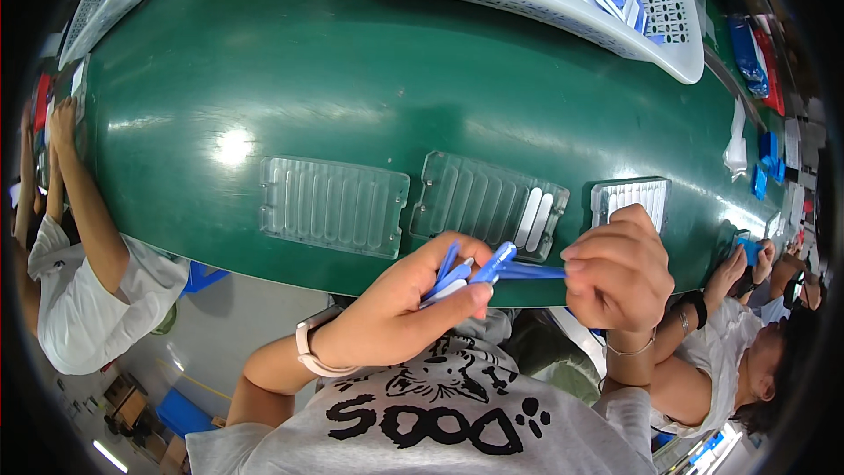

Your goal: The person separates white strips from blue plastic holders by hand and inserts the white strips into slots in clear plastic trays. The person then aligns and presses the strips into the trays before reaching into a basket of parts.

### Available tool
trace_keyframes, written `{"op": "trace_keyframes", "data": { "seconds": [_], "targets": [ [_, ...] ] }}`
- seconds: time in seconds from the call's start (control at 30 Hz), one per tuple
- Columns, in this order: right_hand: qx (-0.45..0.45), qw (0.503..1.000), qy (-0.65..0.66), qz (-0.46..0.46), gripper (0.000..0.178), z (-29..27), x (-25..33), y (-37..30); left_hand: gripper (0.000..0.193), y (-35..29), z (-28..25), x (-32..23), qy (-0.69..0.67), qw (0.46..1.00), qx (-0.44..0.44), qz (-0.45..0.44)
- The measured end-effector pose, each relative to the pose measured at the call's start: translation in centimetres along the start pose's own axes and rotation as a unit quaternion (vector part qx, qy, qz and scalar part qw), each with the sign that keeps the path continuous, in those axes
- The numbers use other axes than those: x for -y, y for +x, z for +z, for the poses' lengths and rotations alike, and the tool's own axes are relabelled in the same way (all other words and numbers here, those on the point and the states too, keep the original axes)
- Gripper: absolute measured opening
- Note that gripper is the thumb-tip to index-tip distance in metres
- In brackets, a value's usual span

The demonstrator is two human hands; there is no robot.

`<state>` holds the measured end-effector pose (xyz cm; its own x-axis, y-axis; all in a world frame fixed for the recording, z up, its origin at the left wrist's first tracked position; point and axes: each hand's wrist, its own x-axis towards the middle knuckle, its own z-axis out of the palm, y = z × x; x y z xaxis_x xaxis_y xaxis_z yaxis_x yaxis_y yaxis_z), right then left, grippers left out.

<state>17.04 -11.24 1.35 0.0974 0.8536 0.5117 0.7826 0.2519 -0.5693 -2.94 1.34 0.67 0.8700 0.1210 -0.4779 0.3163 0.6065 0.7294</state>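
Note:
My left hand (396, 303) is closed around a small bunch of slim blue-and-white plastic pieces (450, 281), their ends poking out past the fingers. Between my two hands runs a thin blue strip (532, 272); its right end is pinched in the fingers of my right hand (620, 273). Just beyond the hands lies a clear slotted tray (470, 193) with two white pieces (529, 218) in its right-hand slots. Another clear slotted tray (334, 207) sits to its left, with no pieces seen in it. Partly behind my right hand, a third tray (601, 202) holds several white pieces.
A large white plastic basket (527, 4) of blue-and-white pieces stands on the far side of the green table (264, 62). A second basket (110, 0) is at far left. Co-workers sit at both sides, with a person's arm (83, 185) on the left and a hand (725, 273) on the right.

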Motion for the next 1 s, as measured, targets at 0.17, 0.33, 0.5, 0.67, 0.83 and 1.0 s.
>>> {"op": "trace_keyframes", "data": {
  "seconds": [0.17,0.33,0.5,0.67,0.83,1.0],
  "targets": [
    [0.013,0.997,-0.053,-0.054,0.014,0.5,-0.2,0.9,0.02,-0.3,-0.7,0.2,-0.054,0.996,-0.068,-0.012],
    [0.056,0.966,-0.134,-0.216,0.009,1.8,1.1,0.5,0.021,0.3,-0.5,-0.6,-0.165,0.981,-0.096,-0.043],
    [0.077,0.945,-0.134,-0.287,0.007,2.0,2.0,0.4,0.023,0.4,-0.9,-0.4,-0.167,0.98,-0.106,-0.037],
    [0.152,0.974,-0.034,-0.164,0.01,0.4,2.5,0.8,0.022,0.4,-0.6,-0.5,-0.134,0.985,-0.104,-0.024],
    [0.235,0.94,0.068,0.238,0.012,-1.4,1.2,3.2,0.021,0.0,0.1,0.5,-0.009,0.98,-0.182,0.082],
    [0.298,0.933,0.037,0.198,0.008,-0.8,-1.9,4.9,0.02,-0.1,0.0,0.5,0.06,0.976,-0.191,0.09]
  ]
}}
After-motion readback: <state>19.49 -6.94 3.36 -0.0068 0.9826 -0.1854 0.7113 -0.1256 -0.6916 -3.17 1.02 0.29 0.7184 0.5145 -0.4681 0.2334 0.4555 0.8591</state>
